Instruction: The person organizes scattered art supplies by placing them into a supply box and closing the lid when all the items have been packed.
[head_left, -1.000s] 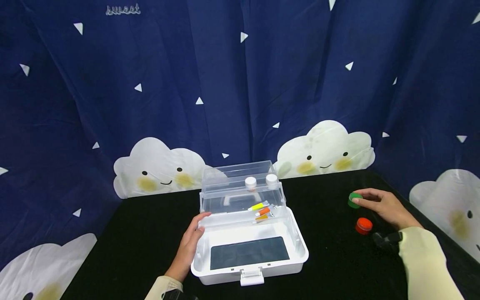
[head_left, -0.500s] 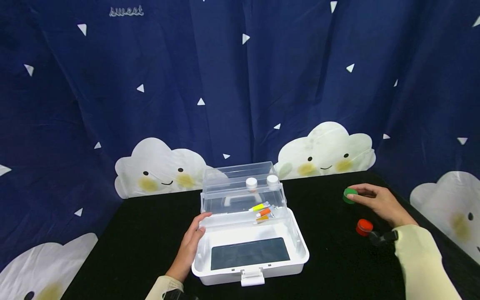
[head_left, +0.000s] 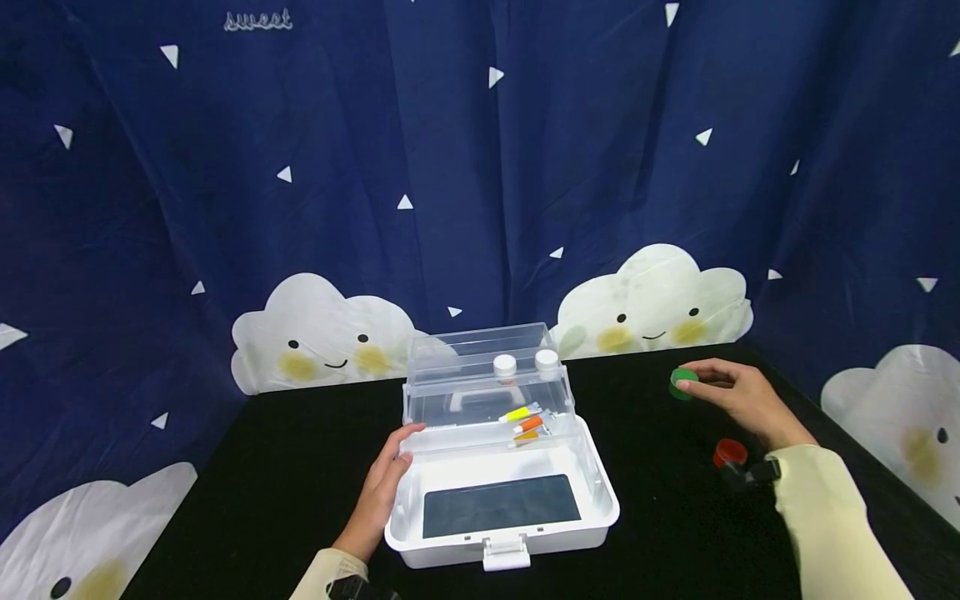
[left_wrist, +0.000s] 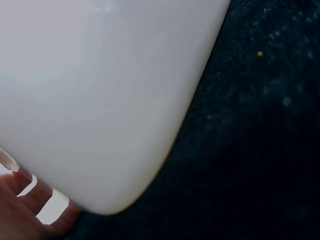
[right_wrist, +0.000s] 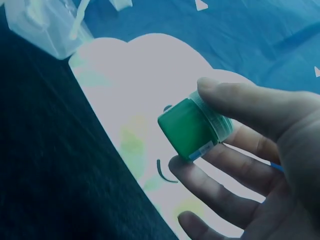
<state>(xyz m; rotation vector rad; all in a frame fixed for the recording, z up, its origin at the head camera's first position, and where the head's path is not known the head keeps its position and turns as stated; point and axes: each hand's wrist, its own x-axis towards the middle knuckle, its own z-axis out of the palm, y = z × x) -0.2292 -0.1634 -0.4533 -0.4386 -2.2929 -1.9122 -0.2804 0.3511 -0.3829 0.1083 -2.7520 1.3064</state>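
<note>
My right hand (head_left: 738,398) holds a small green paint jar (head_left: 681,384) between thumb and fingers, up off the black table. In the right wrist view the jar (right_wrist: 189,129) is tilted, the thumb at its lid end. At the left side of an open white toolbox (head_left: 502,550), my left hand (head_left: 377,492) grips the rim, its thumb over the edge. The left wrist view shows fingertips (left_wrist: 65,220) against the box's outer wall. A red paint jar (head_left: 729,452) stands on the table, close by the right wrist and partly covered by its camera.
Behind the box's white base rises its clear lid with tiered trays (head_left: 480,342). Two white-capped jars (head_left: 547,360) stand there, and yellow and orange paint tubes (head_left: 529,424) lie lower. A dark panel (head_left: 502,507) covers the box floor. A blue curtain (head_left: 450,167) hangs behind the table.
My right hand has carried the green paint jar up and leftward, away from the red one. The left hand stays on the toolbox's side.
</note>
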